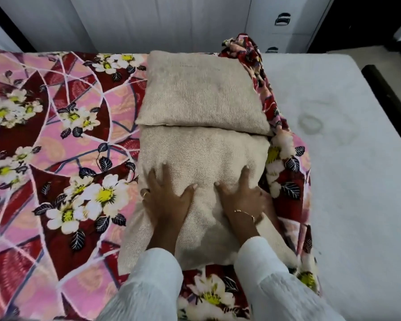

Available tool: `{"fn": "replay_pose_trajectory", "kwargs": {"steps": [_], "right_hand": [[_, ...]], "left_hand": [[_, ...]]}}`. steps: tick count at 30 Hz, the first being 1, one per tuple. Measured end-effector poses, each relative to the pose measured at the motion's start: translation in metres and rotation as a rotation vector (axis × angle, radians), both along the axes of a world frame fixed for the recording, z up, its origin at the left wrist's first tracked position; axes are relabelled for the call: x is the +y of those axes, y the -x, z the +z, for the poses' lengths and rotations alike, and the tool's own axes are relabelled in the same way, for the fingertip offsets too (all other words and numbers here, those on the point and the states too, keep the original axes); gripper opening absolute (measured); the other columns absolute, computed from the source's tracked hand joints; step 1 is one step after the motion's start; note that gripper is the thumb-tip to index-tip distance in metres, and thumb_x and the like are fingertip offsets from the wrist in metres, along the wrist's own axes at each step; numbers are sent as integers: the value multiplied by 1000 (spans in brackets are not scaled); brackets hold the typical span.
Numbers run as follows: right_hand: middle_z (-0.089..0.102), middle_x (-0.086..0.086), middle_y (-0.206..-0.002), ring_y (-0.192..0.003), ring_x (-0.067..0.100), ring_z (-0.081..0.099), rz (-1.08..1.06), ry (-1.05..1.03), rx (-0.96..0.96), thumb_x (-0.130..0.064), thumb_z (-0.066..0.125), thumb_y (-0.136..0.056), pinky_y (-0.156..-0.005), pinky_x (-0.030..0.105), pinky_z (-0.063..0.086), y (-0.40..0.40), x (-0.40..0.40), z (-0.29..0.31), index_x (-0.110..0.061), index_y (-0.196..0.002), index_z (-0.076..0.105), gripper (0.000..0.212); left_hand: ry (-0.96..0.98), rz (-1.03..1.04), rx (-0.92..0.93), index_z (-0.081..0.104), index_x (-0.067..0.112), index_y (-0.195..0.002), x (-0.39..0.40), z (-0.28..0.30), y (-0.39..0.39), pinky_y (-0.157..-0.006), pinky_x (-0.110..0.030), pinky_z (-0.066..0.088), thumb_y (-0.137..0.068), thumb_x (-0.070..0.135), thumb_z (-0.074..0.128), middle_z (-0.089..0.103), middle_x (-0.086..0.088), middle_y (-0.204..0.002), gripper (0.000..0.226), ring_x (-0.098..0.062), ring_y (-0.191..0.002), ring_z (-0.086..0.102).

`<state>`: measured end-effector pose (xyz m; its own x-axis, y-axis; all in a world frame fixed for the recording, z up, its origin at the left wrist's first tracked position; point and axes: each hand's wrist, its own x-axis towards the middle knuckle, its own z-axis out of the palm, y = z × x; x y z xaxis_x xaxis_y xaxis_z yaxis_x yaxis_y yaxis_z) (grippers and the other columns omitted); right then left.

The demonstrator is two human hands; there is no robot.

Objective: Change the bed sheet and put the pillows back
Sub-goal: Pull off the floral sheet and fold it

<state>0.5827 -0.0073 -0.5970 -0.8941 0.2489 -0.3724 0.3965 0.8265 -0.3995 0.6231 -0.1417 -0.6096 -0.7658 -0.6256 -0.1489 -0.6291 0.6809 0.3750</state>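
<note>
white cabinet (pixel 162 22) behind bed, black drawer handles (pixel 282 19)

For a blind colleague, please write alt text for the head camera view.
Both hands, left hand and right hand, rest on the near beige pillow, which lies on a floral sheet. A second beige pillow lies behind it; the bare white mattress shows on the right.
</note>
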Motion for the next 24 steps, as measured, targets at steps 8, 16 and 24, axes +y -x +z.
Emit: {"fn": "replay_pose_trajectory", "kwargs": {"steps": [8, 16, 24], "right_hand": [[48, 20, -117, -110, 35, 43, -23, 86, 319, -31, 53, -91, -90, 39, 34, -14, 12, 26, -24, -143, 34, 55], [52, 23, -116, -109, 39, 46, -64, 108, 486, -26, 58, -88, -90, 42, 36, -1, 95, 70, -22, -135, 47, 48], [52, 21, -118, -114, 38, 45, -147, 39, 445, -30, 56, -90, -93, 42, 35, 16, 297, 86, -24, -136, 43, 48]], "left_hand": [[196, 39, 246, 43, 18, -136, 22, 29, -15, -92, -48, 35, -77, 46, 68, 42, -18, -138, 69, -39, -121, 38], [202, 53, 374, 53, 16, -129, 111, 74, -10, -89, -46, 37, -75, 47, 70, 47, -17, -134, 64, -39, -115, 44], [110, -71, 359, 51, 20, -131, 300, 82, 17, -91, -44, 33, -76, 48, 68, 45, -12, -135, 64, -36, -117, 43]]}}
